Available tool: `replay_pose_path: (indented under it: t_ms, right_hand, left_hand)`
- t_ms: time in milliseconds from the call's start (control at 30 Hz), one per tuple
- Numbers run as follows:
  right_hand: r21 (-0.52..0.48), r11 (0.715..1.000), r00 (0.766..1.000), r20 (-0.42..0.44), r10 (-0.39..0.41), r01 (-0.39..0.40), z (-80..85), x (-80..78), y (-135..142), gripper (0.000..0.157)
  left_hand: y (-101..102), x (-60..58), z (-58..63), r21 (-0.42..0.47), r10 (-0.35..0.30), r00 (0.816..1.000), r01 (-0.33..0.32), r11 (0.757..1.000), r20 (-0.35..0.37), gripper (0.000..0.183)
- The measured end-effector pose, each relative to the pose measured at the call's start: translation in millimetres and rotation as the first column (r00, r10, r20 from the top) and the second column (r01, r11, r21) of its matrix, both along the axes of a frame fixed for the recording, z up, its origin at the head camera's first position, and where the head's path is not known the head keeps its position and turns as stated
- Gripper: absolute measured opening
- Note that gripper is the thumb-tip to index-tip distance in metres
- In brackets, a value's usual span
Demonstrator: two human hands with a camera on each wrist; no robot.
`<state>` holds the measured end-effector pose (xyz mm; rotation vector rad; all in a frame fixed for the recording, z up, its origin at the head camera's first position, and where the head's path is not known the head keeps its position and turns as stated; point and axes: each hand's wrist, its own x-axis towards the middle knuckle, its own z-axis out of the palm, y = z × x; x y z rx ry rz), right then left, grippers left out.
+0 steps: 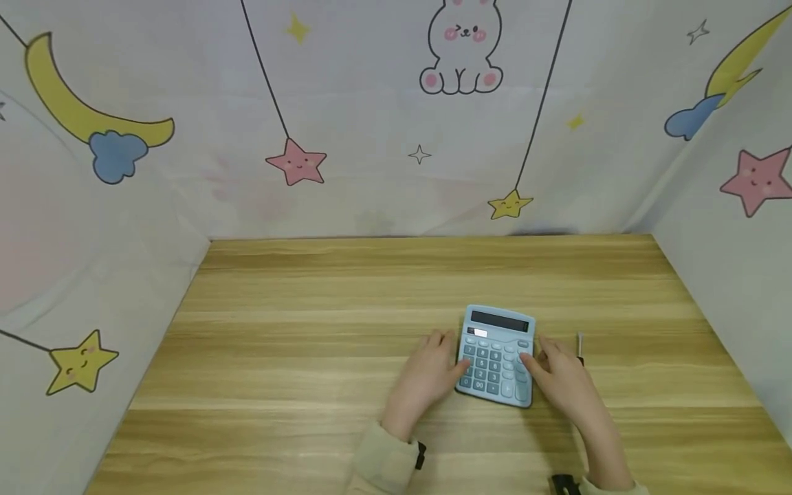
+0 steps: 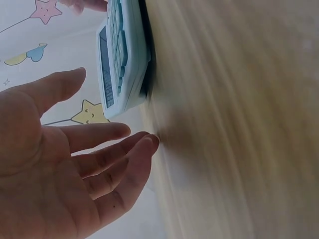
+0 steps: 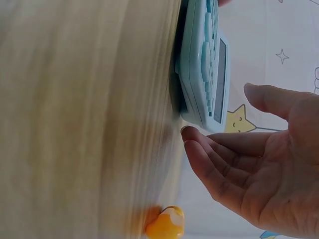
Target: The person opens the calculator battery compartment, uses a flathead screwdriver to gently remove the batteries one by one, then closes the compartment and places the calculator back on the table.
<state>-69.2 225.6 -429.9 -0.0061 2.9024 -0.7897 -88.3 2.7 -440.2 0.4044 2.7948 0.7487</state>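
Observation:
A light blue desk calculator (image 1: 500, 346) with grey-blue keys and a dark display lies face up on the wooden table. My left hand (image 1: 427, 375) is at its left side, thumb over the edge of the keys in the head view. The left wrist view shows that hand (image 2: 65, 164) with loosely bent fingers just short of the calculator (image 2: 133, 69). At the opposite side is my right hand (image 1: 566, 378), its thumb reaching toward the keys. In the right wrist view its fingertips come close to the calculator (image 3: 197, 79), and neither hand grips it.
Just past my right hand lies a thin tool with a metal shaft (image 1: 580, 344), mostly hidden by the hand. An orange rounded object (image 3: 167, 224) shows low in the right wrist view. Printed cloth walls (image 1: 371, 124) border the wooden table (image 1: 278, 330) at the back and sides.

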Motion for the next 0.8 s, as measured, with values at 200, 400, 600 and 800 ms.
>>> replay_pose_path:
  t_ms: [200, 400, 600, 800]
  right_hand:
    - [0.002, 1.000, 1.000, 0.010, 0.011, -0.011, -0.5, -1.1, 0, 0.060]
    - [-0.014, 1.000, 0.999, 0.039, 0.016, -0.016, -4.1, -5.3, 0, 0.058]
    - [-0.012, 1.000, 0.999, 0.046, 0.008, -0.007, -3.9, -7.0, -1, 0.057]
    - [-0.021, 1.000, 0.999, 0.053, -0.006, 0.007, -3.2, -7.2, -1, 0.057]
  left_hand:
    - [4, -0.5, 0.2, 0.008, 0.008, 0.999, -0.009, 1.000, 0.034, 0.063]
    - [8, -2.3, 0.1, 0.037, 0.024, 0.999, -0.026, 0.999, 0.041, 0.063]
    - [11, -5.5, -2.2, 0.061, 0.022, 0.998, -0.025, 0.998, 0.057, 0.063]
    - [12, -6.9, -2.0, 0.103, 0.018, 0.997, -0.026, 0.994, 0.074, 0.061]
